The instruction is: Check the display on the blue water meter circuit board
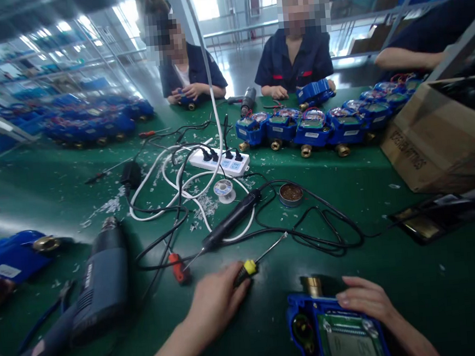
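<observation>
Hands: left [217, 306] gripping screwdriver [255, 261], right [370, 302] flat on blue meter [336, 335], display unreadable.

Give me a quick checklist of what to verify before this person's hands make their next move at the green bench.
1. Left hand has the yellow-collared screwdriver: ok, fingers closed on its handle, tip lying on the table.
2. Right hand steadies the blue meter: ok, it rests on the meter's top right edge.
3. Meter's display faces up: ok, though what it reads cannot be told.
4. Soldering iron is apart from the hands: ok, it lies beyond the screwdriver; whether hot, cannot tell.
5. Cables are off the working spot: not ok, black loops lie just beyond the screwdriver tip.
6. Heat gun lies aside: ok, at the left, untouched.
</observation>
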Demonstrator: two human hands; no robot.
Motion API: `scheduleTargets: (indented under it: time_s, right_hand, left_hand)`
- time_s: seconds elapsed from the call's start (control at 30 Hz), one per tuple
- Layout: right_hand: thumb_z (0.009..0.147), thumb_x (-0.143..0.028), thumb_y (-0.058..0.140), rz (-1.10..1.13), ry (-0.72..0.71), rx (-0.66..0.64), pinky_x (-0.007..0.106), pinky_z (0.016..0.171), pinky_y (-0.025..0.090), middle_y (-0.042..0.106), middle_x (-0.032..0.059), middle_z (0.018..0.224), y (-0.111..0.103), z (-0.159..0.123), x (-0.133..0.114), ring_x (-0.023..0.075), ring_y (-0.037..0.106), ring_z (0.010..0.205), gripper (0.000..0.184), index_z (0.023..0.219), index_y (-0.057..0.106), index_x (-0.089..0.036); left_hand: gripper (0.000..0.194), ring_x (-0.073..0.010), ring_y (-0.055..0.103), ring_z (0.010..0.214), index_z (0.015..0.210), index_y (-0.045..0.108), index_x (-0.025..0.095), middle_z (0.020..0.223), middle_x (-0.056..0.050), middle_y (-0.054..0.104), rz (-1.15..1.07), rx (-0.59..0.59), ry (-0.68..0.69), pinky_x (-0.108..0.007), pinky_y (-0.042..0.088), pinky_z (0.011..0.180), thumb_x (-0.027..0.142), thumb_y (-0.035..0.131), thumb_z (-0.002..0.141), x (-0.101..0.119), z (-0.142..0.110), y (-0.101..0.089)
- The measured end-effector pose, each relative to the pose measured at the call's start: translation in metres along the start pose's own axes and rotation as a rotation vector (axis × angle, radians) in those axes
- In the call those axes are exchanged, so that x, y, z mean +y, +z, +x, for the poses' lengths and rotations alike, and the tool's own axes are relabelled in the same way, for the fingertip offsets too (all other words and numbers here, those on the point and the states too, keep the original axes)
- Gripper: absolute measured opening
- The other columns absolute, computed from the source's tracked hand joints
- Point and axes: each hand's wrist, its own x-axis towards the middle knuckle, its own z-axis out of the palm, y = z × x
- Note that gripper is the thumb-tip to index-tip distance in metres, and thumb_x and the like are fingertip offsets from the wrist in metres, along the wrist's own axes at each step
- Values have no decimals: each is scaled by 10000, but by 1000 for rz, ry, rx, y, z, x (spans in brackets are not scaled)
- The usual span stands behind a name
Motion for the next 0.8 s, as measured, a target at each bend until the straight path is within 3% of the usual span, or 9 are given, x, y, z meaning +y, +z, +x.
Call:
scheduleTargets:
  time_s: [0.1, 0.17, 0.23, 0.3, 0.37, 0.43, 0.57, 0.67, 0.8]
  right_hand:
    - [721, -454, 688, 6, 49, -21, 447, 1006, 335, 524, 37, 1155, -2, -6, 3, 340, 380, 1179, 518, 1182, 493, -321]
    - [726, -450, 688, 53, 153, -77, 412, 984, 375, 473, 43, 1214, -4, -9, 3, 327, 379, 1184, 535, 1201, 487, -310]
    - [725, -440, 694, 119, 246, -131, 375, 963, 403, 430, 50, 1250, -5, -9, 1, 309, 387, 1180, 559, 1218, 474, -297]
    - [711, -432, 710, 173, 266, -133, 362, 973, 389, 418, 55, 1249, -4, -9, -1, 297, 390, 1177, 577, 1215, 473, -283]
    - [695, -425, 731, 237, 256, -99, 371, 998, 353, 414, 63, 1253, -1, -10, -1, 297, 378, 1185, 592, 1205, 476, -265]
    - [679, -441, 749, 361, 274, -57, 386, 1016, 324, 382, 78, 1296, 2, -15, 1, 299, 354, 1208, 697, 1260, 414, -252]
    - [534, -458, 841, 524, 307, -23, 420, 1072, 196, 241, 112, 1403, 6, -29, 5, 308, 219, 1284, 1141, 1397, 132, -225]
    - [582, -359, 815, 560, 322, -52, 412, 1069, 199, 257, 128, 1395, 10, -37, 3, 297, 261, 1267, 1088, 1401, 119, -197]
    - [636, -325, 768, 682, 317, -30, 398, 991, 345, 354, 153, 1326, 14, -40, -1, 285, 427, 1148, 994, 1389, 137, -176]
  left_hand:
    - [262, -246, 603, 819, 1086, 511, 198, 927, -67, 620, 151, 96, -32, -354, 478, 692, 313, 368, 898, 4, 17, 32]
    - [284, -269, 574, 914, 1085, 519, 182, 1001, -96, 592, 174, 175, 9, -407, 475, 758, 337, 368, 900, 14, 18, 38]
    - [349, -274, 509, 1061, 1174, 468, 197, 1153, -110, 535, 107, 238, 141, -445, 443, 869, 391, 389, 893, 31, 13, 35]
    - [549, -275, 434, 1177, 1300, 334, 215, 1294, -118, 450, -16, 247, 370, -457, 403, 956, 506, 444, 847, 53, 6, 30]
    - [785, -297, 407, 1211, 1348, 251, 197, 1339, -140, 415, -96, 189, 558, -470, 395, 979, 616, 529, 746, 76, 1, 28]
    - [884, -319, 450, 1164, 1324, 298, 148, 1302, -164, 454, -100, 113, 609, -475, 419, 957, 579, 666, 645, 95, 0, 29]
    - [708, -280, 510, 1056, 1201, 448, 162, 1195, -108, 540, -65, 24, 531, -440, 454, 912, 303, 773, 588, 115, 2, 30]
    - [610, -251, 524, 1003, 1155, 461, 200, 1125, -72, 567, -63, 69, 573, -421, 469, 869, 286, 737, 618, 115, 4, 28]
    - [620, -225, 549, 956, 1176, 414, 202, 1075, -78, 578, -73, 193, 752, -365, 490, 822, 299, 704, 637, 110, 6, 31]
